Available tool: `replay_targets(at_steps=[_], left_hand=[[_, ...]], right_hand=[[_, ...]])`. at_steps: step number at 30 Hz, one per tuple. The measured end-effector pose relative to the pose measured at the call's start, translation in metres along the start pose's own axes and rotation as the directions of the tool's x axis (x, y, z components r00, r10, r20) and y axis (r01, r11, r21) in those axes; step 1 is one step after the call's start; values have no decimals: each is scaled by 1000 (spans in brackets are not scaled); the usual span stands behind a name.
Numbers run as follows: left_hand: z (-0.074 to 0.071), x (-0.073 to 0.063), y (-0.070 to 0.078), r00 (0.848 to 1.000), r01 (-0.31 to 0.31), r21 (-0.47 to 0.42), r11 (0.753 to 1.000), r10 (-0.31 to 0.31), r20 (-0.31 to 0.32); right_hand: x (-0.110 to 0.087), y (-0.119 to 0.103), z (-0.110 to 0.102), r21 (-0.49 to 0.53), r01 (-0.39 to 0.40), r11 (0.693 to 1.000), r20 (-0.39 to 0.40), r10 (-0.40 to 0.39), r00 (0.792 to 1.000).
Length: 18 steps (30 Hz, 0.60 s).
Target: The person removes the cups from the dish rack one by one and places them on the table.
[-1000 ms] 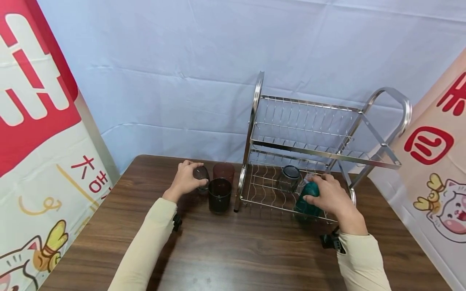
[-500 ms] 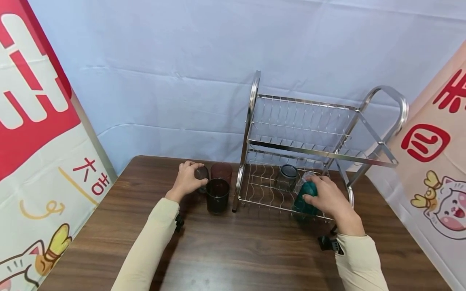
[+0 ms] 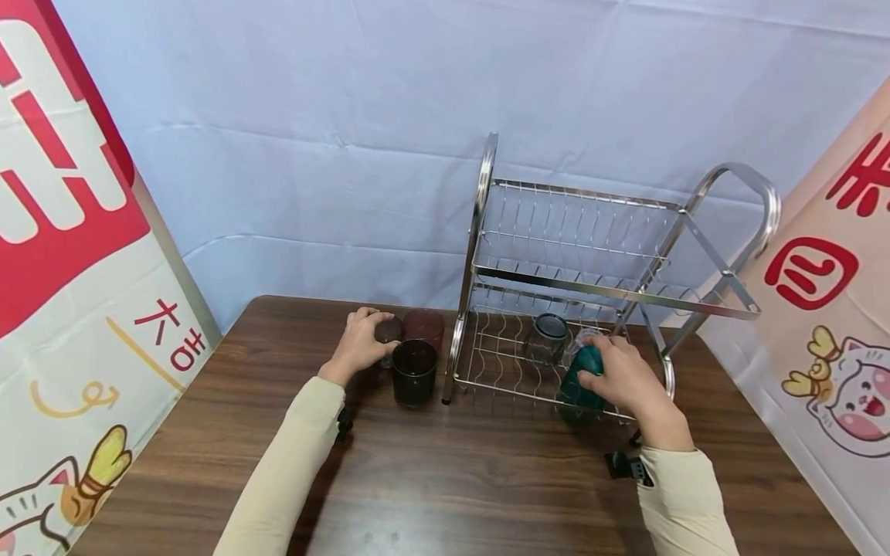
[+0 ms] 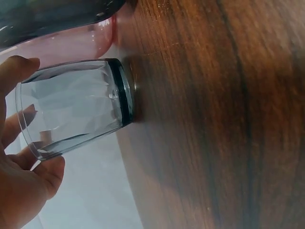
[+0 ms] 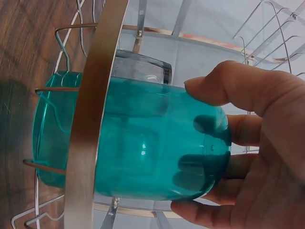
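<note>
My left hand (image 3: 358, 344) holds a clear greyish glass (image 4: 76, 102) by its rim, thumb on one side and fingers on the other. This glass stands upright on the wooden table, its thick dark base down. Close beside it are a black glass (image 3: 415, 382) and, behind that, a red glass (image 3: 424, 326). On the right, my right hand (image 3: 626, 374) grips a teal glass (image 5: 143, 138) around its upper end, which is the closed bottom. The teal glass sits mouth down in the lower tier of the metal dish rack (image 3: 528, 390), behind its front bar.
An upturned grey glass (image 3: 548, 340) stands on the rack's lower tier, with a clear glass (image 3: 582, 340) partly hidden behind the teal one. The upper tier (image 3: 577, 224) has upright wire dividers. A pale cloth (image 3: 313, 154) hangs behind the table (image 3: 417, 479).
My left hand has shifted slightly right, bringing its glass closer to the black and red glasses. My right hand stays on the teal glass. The head view has turned a little.
</note>
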<state>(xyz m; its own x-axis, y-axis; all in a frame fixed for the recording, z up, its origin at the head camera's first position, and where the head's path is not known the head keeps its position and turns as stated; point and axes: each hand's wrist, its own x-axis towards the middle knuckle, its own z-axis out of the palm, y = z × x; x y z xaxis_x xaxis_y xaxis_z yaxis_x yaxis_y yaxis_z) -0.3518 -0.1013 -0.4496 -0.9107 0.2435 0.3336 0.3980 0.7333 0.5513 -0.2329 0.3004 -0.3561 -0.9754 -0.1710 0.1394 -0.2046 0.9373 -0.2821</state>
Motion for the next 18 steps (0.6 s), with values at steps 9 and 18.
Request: replay_targets(at_steps=[9,18], left_hand=[[2,2,2,1000,22,23,999,-22,0],[-15,-6,6,997,11,39,999,-14,79]], right_hand=[[1,1,1,1,-2,1000,-6,2,1000],[-2,2,-6,-6,26,1000,-42,-26,999]])
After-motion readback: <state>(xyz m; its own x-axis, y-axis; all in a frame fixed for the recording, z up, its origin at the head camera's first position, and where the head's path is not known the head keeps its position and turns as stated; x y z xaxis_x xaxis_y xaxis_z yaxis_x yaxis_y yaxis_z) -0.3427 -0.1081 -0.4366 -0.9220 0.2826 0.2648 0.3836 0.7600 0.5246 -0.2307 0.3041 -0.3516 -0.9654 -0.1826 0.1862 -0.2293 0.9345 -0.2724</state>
